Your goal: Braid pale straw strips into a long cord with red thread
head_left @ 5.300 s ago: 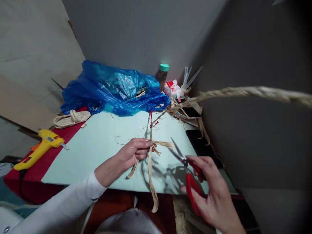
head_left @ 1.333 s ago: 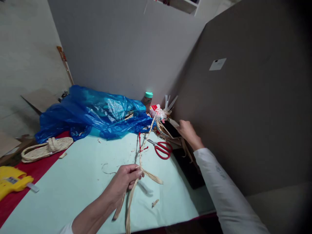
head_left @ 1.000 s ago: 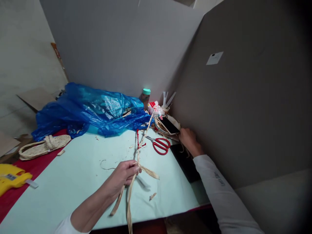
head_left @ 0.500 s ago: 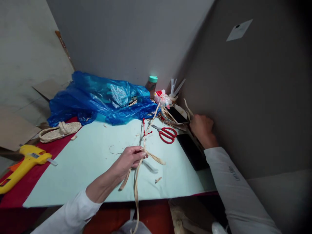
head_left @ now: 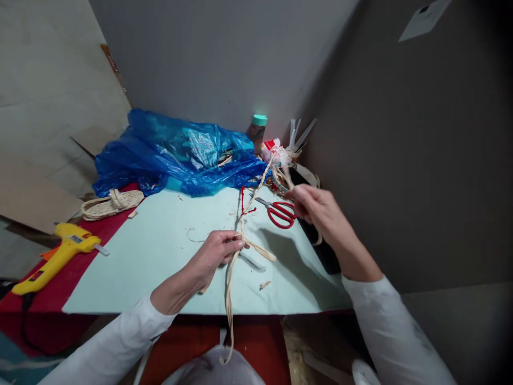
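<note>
A braid of pale straw strands (head_left: 263,179) runs from the back of the table down to my left hand (head_left: 220,249). Thumb and fingers pinch its lower end, where loose strands (head_left: 228,291) hang past the table's front edge and another points right. My right hand (head_left: 323,214) is raised over the right side, closed on a separate pale straw strip (head_left: 287,175); its other end shows below the hand. Red cord (head_left: 242,200) is tied on the braid. Just left of my right hand lie red-handled scissors (head_left: 281,215).
A blue plastic bag (head_left: 172,160) covers the back left. At the left are a woven straw sandal (head_left: 112,205) and a yellow glue gun (head_left: 60,256). A green-lidded jar (head_left: 258,131) stands by the wall. A dark flat object (head_left: 326,256) lies under my right forearm.
My right hand has come from the pile at the right back toward the middle, bringing a straw strip. My left hand keeps its pinch on the braid. The view has shifted slightly.
</note>
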{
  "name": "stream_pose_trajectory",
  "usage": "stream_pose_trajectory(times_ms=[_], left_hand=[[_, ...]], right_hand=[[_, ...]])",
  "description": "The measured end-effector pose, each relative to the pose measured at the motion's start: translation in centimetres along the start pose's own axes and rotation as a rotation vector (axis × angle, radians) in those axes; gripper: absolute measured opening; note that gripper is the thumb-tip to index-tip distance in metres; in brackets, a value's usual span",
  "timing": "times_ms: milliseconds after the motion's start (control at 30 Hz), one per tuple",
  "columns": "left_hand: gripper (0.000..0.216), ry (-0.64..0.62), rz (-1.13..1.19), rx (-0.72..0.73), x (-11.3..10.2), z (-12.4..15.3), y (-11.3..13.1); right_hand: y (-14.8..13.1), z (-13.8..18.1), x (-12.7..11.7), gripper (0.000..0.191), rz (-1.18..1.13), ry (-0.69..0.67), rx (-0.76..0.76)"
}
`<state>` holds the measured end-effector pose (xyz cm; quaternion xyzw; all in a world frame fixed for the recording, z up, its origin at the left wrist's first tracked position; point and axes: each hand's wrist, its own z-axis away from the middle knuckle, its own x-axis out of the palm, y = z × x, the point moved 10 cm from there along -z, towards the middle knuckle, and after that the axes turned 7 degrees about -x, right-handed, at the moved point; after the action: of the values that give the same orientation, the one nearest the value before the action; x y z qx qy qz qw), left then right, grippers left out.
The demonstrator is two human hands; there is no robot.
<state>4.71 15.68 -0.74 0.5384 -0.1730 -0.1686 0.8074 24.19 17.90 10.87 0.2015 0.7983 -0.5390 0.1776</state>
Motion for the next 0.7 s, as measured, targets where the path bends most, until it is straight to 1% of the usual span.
stream_pose_trajectory(times_ms=[67,100,133,200,267,400,500,600,700], left_hand=[[0.019,-0.003,0.002,0.010,0.0,0.0,0.1],[0.019,0.001,0.002,0.011,0.0,0.0,0.0],[0.018,0.006,-0.001,0.009,0.0,0.0,0.0],[0.017,0.013,-0.007,-0.006,0.0,0.0,-0.3],[0.016,0.018,-0.013,-0.011,0.0,-0.1,-0.4],[0.015,0.044,0.003,0.010,0.0,0.1,-0.3],[0.015,0.017,0.029,0.025,0.4,0.1,-0.1],[0.019,0.018,0.040,0.025,0.5,0.2,0.0],[0.020,0.035,0.020,0.001,0.5,0.2,-0.1]], right_hand=[[-0.9,2.5,4.2,0.036,-0.104,-0.236,0.047],[-1.2,3.8,5.8,0.033,-0.109,-0.319,0.064],[-1.5,4.9,6.9,0.033,-0.086,-0.356,0.063],[-1.6,6.4,7.9,0.030,0.011,-0.356,0.053],[-1.3,7.1,8.0,0.028,0.116,-0.319,0.046],[-0.5,7.6,7.7,0.032,0.303,-0.271,0.066],[-0.2,8.0,7.6,0.031,0.427,-0.256,0.090],[-0.2,8.3,7.4,0.028,0.512,-0.238,0.103],[0.0,8.5,7.2,0.027,0.526,-0.234,0.119]])
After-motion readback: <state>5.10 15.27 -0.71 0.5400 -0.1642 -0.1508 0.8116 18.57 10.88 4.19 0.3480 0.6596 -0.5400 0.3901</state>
